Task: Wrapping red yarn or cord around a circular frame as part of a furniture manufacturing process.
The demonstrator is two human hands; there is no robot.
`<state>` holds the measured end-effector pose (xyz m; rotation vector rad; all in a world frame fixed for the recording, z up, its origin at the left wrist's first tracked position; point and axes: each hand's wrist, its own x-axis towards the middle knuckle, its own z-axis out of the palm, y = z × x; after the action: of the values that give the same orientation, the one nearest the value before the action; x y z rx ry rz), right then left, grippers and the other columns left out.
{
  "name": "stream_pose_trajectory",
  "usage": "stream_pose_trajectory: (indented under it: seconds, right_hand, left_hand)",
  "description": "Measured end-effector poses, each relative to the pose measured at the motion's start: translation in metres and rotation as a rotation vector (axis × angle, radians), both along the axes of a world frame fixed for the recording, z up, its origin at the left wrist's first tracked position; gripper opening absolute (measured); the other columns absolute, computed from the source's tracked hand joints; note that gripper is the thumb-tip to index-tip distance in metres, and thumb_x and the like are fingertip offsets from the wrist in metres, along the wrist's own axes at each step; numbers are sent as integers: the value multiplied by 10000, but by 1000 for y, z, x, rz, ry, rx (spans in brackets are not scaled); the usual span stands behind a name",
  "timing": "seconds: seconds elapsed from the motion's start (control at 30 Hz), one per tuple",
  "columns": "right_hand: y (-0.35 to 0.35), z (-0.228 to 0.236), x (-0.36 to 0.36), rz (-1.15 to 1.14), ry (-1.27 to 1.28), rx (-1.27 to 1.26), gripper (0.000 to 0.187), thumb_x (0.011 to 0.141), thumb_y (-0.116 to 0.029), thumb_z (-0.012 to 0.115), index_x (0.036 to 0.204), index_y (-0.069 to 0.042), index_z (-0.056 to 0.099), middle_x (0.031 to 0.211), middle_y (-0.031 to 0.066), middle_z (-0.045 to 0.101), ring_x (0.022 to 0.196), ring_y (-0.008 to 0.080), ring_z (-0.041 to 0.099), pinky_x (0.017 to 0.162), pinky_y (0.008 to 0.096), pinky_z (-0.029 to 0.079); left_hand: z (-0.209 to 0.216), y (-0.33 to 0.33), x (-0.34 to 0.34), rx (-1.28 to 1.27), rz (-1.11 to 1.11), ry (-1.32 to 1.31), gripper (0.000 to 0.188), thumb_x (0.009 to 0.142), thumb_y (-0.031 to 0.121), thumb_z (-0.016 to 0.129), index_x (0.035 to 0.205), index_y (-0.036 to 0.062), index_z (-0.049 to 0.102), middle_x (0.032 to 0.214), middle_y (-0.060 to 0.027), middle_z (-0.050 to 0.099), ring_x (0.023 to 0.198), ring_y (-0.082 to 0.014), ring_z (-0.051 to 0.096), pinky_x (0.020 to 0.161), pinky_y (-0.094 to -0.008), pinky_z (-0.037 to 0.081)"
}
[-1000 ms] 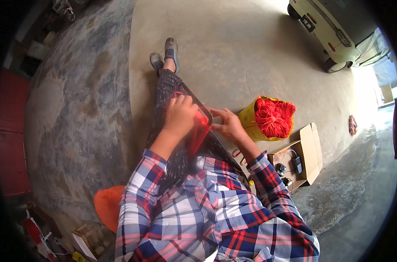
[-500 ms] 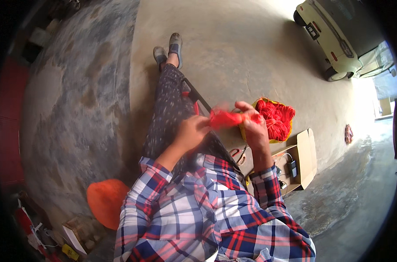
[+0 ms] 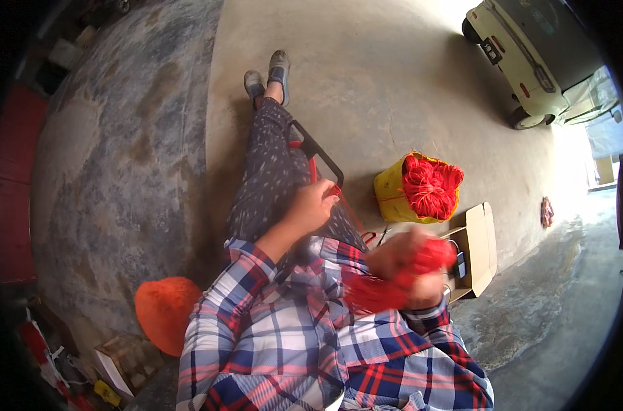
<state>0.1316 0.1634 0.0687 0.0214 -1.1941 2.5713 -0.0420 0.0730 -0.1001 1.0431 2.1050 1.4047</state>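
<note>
My right hand (image 3: 428, 291), smeared by motion, grips a bundle of red string (image 3: 383, 291) in front of my shirt. Part of the bundle sticks up past the fingers, and loose strands trail to the left. Over my lap, my left hand (image 3: 310, 207) is closed in a pinch, with a bit of red string (image 3: 336, 190) at its fingertips. Beside it, a black bar frame (image 3: 318, 152) with red parts lies along my legs. Beyond my right hand stands a yellow bucket-like container (image 3: 389, 190) heaped with red string hanks (image 3: 431, 185).
An open cardboard box (image 3: 481, 250) with dark items sits right of my right hand. Near it shows a red scissors handle (image 3: 370, 238). An orange round seat (image 3: 166, 314) and a wooden crate (image 3: 123, 363) are at lower left. A car (image 3: 514, 61) stands far right.
My right hand has swung down and toward me with the red string bundle, away from my left hand. My left hand stays over my lap, slightly shifted right.
</note>
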Motion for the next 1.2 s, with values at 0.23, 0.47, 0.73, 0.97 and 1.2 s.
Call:
stream_pose_trajectory:
  seconds: [0.23, 0.47, 0.73, 0.97, 1.2]
  right_hand:
    - [48, 11, -11, -229, 40, 484, 413, 632, -194, 875, 850, -49, 554, 690, 72, 579, 614, 174, 558, 517, 299, 392]
    - [76, -120, -74, -117, -467, 1519, 174, 752, -105, 716, 890, -43, 630, 776, 128, 620, 690, 275, 638, 617, 376, 488]
    - [55, -134, -83, -238, -361, 1035, 455, 812, -209, 680, 1198, -9, 542, 1153, 173, 572, 1073, 339, 589, 920, 384, 472]
    - [63, -79, -39, -226, -232, -158, 334, 1000, -385, 440, 1152, -105, 537, 867, 49, 596, 724, 204, 593, 893, 404, 466]
    - [134, -99, 74, -473, -410, -146, 283, 1003, -378, 447, 989, -117, 556, 650, -40, 470, 485, 83, 414, 474, 232, 348]
  left_hand:
    - [19, 10, -9, 159, 322, -79, 220, 962, 230, 574, 1014, 23, 631, 890, -57, 671, 738, -108, 579, 680, -269, 478]
    - [6, 8, -40, -121, 274, -774, 346, 1012, 347, 422, 978, 40, 578, 558, -21, 499, 398, -67, 372, 339, -232, 226]
    - [44, 13, -42, 133, 341, -285, 333, 972, 272, 498, 735, 52, 575, 637, -20, 561, 533, -106, 490, 468, -266, 372]
    - [85, 24, -22, 236, 149, -1070, 250, 931, 276, 573, 749, 108, 545, 609, 23, 492, 435, -48, 359, 387, -185, 233]
    - [40, 17, -31, 17, 114, -1037, 295, 932, 337, 548, 764, 97, 512, 645, -108, 605, 382, -50, 334, 356, -209, 219]
